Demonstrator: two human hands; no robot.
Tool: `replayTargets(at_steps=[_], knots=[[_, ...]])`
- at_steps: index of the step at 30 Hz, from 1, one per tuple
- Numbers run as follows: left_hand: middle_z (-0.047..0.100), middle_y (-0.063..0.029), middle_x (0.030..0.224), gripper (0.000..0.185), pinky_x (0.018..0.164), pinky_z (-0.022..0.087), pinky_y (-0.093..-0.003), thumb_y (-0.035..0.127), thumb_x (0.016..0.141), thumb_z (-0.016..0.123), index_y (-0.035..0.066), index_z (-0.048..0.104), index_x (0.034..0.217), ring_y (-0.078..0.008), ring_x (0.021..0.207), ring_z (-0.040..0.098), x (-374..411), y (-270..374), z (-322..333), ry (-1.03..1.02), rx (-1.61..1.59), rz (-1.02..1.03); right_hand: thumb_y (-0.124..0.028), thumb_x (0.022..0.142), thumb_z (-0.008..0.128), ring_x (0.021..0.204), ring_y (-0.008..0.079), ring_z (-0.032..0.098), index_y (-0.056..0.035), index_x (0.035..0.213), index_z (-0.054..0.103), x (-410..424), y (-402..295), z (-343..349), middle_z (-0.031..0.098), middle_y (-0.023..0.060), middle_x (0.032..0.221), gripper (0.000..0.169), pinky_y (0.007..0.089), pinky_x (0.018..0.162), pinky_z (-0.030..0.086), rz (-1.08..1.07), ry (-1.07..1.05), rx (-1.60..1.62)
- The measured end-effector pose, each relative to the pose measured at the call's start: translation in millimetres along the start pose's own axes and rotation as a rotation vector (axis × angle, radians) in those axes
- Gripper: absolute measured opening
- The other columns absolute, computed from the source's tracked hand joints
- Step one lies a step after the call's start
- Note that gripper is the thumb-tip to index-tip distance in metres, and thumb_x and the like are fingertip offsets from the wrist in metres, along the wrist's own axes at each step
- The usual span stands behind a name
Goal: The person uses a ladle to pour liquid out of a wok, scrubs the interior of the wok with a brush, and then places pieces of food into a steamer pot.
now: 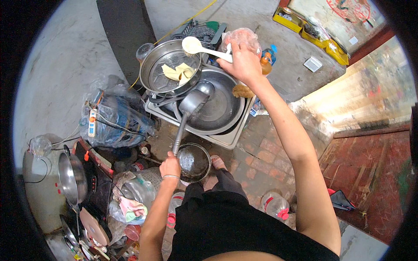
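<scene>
My left hand point(170, 167) is closed around the handle of a metal ladle point(192, 103), whose bowl is over the left side of a large dark metal basin point(217, 112). A second round metal ladle or spoon bowl point(206, 89) shows beside it. In my right hand point(242, 63) is a white-handled brush point(209, 51) with a round head, held above the basin's far side. Left of it, a metal steamer pot point(143, 70) holds a folded pale yellow cloth point(179, 72). A brown scrubbing pad point(242, 91) lies at the basin's right rim.
Below the basin is a light-rimmed stand point(228, 143). A dark pot point(195, 163) is near my foot. Behind stand a dish rack point(200, 31), a pink plastic bag point(241, 37) and an orange pump bottle point(266, 65). A power strip point(92, 122) hangs at left; plastic bottles point(275, 205) are on the floor.
</scene>
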State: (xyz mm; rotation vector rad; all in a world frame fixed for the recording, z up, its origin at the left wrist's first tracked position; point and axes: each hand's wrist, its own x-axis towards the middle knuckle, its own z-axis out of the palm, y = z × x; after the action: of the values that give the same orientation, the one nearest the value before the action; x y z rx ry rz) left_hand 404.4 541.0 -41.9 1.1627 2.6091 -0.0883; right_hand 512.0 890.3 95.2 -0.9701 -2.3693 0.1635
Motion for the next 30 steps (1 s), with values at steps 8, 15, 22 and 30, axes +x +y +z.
replayTargets(at_steps=[8,15,22,30], knots=[[0.058,-0.0267,0.077,0.033,0.071,0.045,-0.0444,0.025,0.072,0.063,-0.003,0.05,0.083,-0.04,0.082,0.056,-15.1,36.1,-0.9,-0.171,-0.435,-0.012,-0.042,0.067,0.064,0.075,0.0341,0.06,0.0009,0.114,0.043,-2.2,-3.5,-0.4,0.053,0.0229,0.099,0.067,0.0405,0.062,0.05,-0.02,-0.049,-0.078],[0.034,0.005,0.049,0.012,0.029,0.018,-0.0198,0.015,0.086,0.05,0.008,0.045,0.078,-0.0031,0.033,0.027,3.3,23.8,-35.4,-0.959,-1.594,-0.434,-0.04,0.068,0.062,0.081,0.0353,0.058,-0.0027,0.11,0.046,0.3,5.2,-0.1,0.053,0.0221,0.1,0.059,0.0416,0.069,0.048,-0.035,0.004,-0.09],[0.035,0.0052,0.05,0.012,0.03,0.017,-0.0181,0.015,0.087,0.049,0.003,0.048,0.084,-0.002,0.034,0.029,-40.3,-39.3,-65.9,-0.978,-1.898,-0.326,-0.036,0.072,0.06,0.102,0.0353,0.05,-0.0204,0.118,0.046,9.0,-14.4,4.7,0.038,0.018,0.128,0.051,0.0405,0.08,0.043,-0.008,-0.107,-0.032],[0.031,0.0061,0.053,0.013,0.031,0.019,-0.0174,0.015,0.088,0.046,0.003,0.048,0.092,-0.0013,0.037,0.026,-150.2,-143.3,-118.2,-0.742,-2.108,-0.175,-0.017,0.074,0.061,0.116,0.0314,0.039,-0.0043,0.12,0.043,-2.9,-12.3,-1.7,0.043,0.0173,0.124,0.051,0.037,0.095,0.032,-0.348,0.112,-0.016]])
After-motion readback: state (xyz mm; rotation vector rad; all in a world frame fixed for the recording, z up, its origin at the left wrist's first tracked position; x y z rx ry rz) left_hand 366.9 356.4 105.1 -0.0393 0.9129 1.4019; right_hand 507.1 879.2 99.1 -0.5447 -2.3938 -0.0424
